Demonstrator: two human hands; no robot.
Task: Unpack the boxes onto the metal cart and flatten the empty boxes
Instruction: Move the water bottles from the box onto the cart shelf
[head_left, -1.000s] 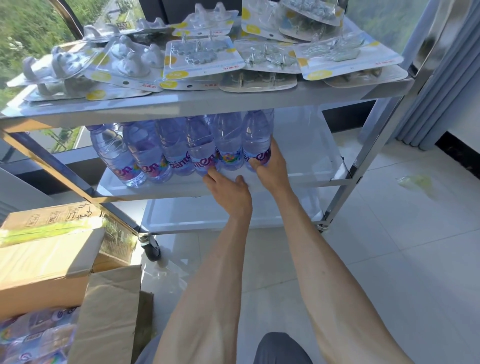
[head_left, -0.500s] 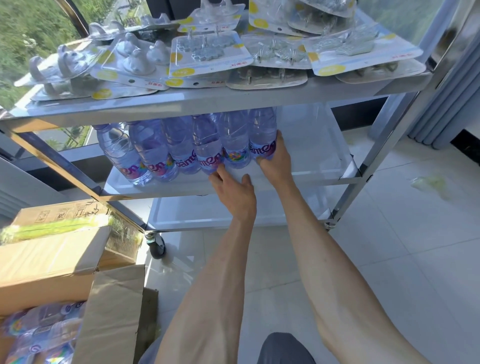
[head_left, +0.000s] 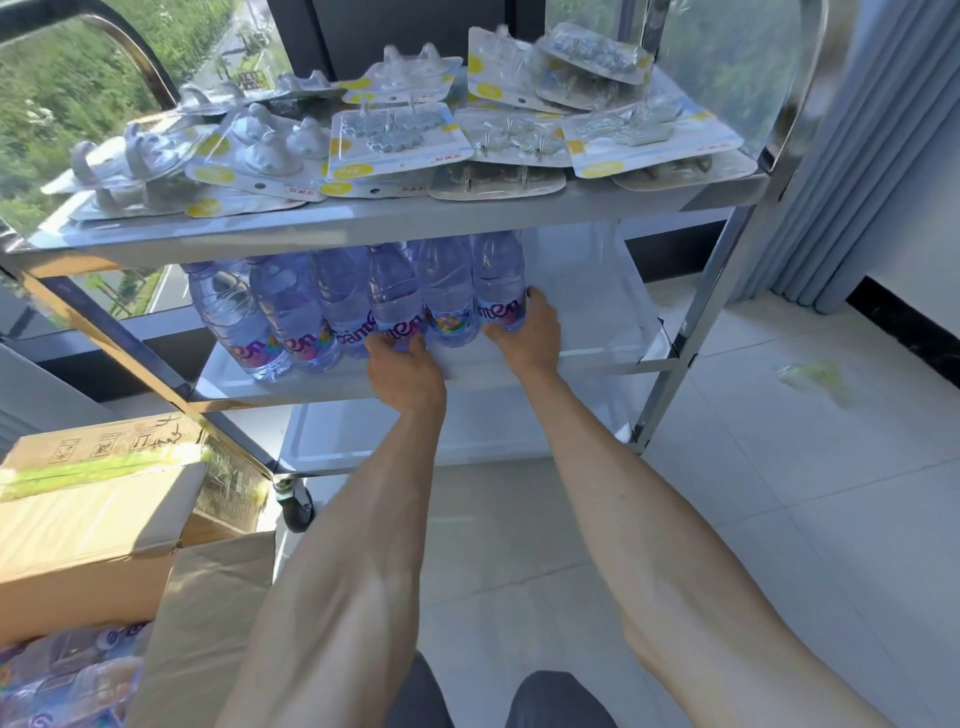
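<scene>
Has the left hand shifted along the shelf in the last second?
Yes. The left hand has slid left along the cart's middle shelf, away from the right hand. A gap now shows between them at the base of the water bottles.

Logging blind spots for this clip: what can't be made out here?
- Bottle caps: head view, hidden by the top shelf.
- Left hand fingers: tucked under the bottles.
- Box contents: cut off by the left edge.
- Blister packs print: too small to read.

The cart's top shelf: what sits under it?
A row of water bottles stands on the middle shelf, both hands at their bases. Their caps are hidden by the top shelf.
</scene>
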